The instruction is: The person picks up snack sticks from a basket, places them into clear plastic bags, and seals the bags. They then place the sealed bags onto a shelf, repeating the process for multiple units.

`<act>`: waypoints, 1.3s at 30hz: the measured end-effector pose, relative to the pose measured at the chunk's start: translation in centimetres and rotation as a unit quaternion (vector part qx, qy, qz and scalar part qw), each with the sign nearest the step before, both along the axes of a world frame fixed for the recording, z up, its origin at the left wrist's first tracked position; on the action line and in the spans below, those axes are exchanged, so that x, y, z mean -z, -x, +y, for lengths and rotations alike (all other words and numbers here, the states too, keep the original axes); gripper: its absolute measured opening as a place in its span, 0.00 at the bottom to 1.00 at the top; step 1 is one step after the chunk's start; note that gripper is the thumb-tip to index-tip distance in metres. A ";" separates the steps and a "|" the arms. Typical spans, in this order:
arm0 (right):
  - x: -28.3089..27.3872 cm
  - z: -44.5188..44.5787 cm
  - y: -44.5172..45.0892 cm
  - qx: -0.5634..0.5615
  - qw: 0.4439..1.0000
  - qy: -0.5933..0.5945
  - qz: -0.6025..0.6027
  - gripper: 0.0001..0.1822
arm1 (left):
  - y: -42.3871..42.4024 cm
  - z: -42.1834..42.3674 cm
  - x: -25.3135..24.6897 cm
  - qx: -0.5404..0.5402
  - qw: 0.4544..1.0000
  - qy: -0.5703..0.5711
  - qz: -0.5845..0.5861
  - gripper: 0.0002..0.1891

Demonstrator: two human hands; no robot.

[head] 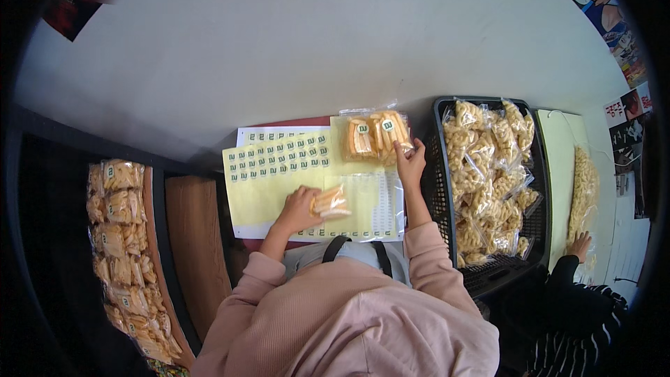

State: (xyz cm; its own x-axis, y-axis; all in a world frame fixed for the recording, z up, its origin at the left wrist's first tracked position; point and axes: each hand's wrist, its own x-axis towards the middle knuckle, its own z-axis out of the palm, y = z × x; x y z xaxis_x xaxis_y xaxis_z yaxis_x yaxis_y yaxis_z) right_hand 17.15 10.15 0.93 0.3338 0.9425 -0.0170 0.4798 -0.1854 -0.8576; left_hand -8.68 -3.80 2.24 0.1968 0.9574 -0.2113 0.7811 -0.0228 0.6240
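Note:
My left hand [299, 208] grips a clear plastic bag of stick-shaped snacks [334, 201] by its left end, low over the yellow sticker sheets. No round sticker shows on this bag's visible side. At the upper right, my right hand [412, 164] pinches the lower edge of a snack bag [391, 128] that bears a round sticker. Another stickered snack bag [361, 136] lies just left of it. Beneath my hands, a yellow sheet of round stickers [277, 159] has its upper rows full and a bare lower part. A clear, mostly bare piece of film [361, 193] lies beside it.
To the right stands a black plastic basket [438, 167] heaped with bagged curled snacks [487, 167]. Beyond it, another person's hand [580, 247] rests on a large bag of snacks [583, 188]. Several packed snack bags [123, 241] line a wooden shelf at left. A wall [324, 36] rises ahead.

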 end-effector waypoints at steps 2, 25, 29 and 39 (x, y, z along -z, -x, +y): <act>0.2 0.1 0.1 -0.006 0.998 -0.016 0.053 0.35 | -0.4 0.7 -1.8 -0.010 0.997 -0.080 -0.018 0.35; -14.9 -8.2 6.3 -0.261 0.867 -0.065 0.420 0.05 | -3.7 2.9 -11.2 -0.145 0.834 -0.302 -0.439 0.26; -15.9 -8.1 6.6 -0.254 0.911 -0.110 0.305 0.07 | -4.8 2.7 -13.9 -0.105 0.712 -0.066 -0.692 0.25; -17.2 -9.0 7.0 -0.282 0.885 -0.130 0.346 0.05 | -5.9 2.8 -15.8 -0.184 0.824 -0.173 -0.507 0.18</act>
